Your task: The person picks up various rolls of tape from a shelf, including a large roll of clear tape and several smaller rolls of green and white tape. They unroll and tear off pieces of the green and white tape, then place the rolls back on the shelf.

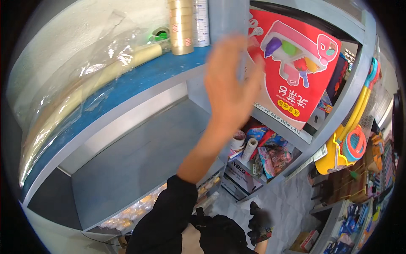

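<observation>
My left hand (230, 82) is raised in front of a grey shelf post, its fingers apart and blurred, with nothing seen in it. Just right of it, a red toy box (304, 55) with a picture of a pink toy sink leans in a shelf compartment, its print upside down. Whether the thumb touches the box I cannot tell. My right hand (261, 247) shows only as a bit of wrist at the lower edge. A dark, blurred shape (258, 224) with a small coloured patch lies over its fingers, so its grip is hidden.
On the blue ledge stand a stack of tape rolls (182, 29) and a white roll (201, 21), beside a long plastic-wrapped roll (97, 80). Below is a grey shelf board (139, 156). Yellow sand toys (334, 156) hang at the right.
</observation>
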A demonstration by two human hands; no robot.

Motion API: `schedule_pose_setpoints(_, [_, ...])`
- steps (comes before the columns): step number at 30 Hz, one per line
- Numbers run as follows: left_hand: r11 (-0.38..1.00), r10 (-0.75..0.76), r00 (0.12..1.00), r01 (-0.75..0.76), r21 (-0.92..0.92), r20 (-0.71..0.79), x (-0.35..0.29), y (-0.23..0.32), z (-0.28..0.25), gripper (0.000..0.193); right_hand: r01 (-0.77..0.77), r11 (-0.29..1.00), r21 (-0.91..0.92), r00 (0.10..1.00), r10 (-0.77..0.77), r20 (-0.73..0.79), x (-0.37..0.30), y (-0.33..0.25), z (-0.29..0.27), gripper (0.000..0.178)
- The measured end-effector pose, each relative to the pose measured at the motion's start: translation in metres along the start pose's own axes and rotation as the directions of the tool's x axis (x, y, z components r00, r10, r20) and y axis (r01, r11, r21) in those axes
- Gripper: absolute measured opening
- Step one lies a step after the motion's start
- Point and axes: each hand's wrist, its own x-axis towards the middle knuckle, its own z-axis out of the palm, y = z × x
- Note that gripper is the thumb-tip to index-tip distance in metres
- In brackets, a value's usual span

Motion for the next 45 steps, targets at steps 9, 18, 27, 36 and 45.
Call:
schedule_pose_setpoints(9, [0.606,-0.367,0.892,0.445,0.660,-0.264,0.090,-0.066,-0.011,0.069,0.060,0.996,0.065,0.996,-0.064,0.062,0.024,-0.031,0.002,0.023])
schedule_pose_setpoints(18, [0.567,-0.355,0.899,0.424,0.706,-0.256,0.081,-0.092,0.009,0.066,0.026,0.995,0.095,1.000,-0.027,0.010,0.002,-0.022,-0.015,0.022])
schedule_pose_setpoints(27, [0.495,-0.450,0.860,0.464,0.735,-0.239,0.077,-0.093,0.007,0.060,0.037,0.996,0.079,0.995,-0.029,-0.097,-0.022,-0.008,-0.034,0.022])
schedule_pose_setpoints(36, [0.891,-0.398,0.914,0.406,-0.206,0.078,0.028,0.015,-0.053,0.042,-0.051,0.996,0.074,0.978,0.064,-0.197,-0.064,-0.017,-0.052,0.021])
schedule_pose_setpoints(45, [-0.151,0.047,0.383,0.916,-0.372,0.923,-0.107,0.126,-0.016,0.062,-0.133,0.990,0.035,0.933,0.137,-0.333,-0.106,-0.042,-0.094,0.021])
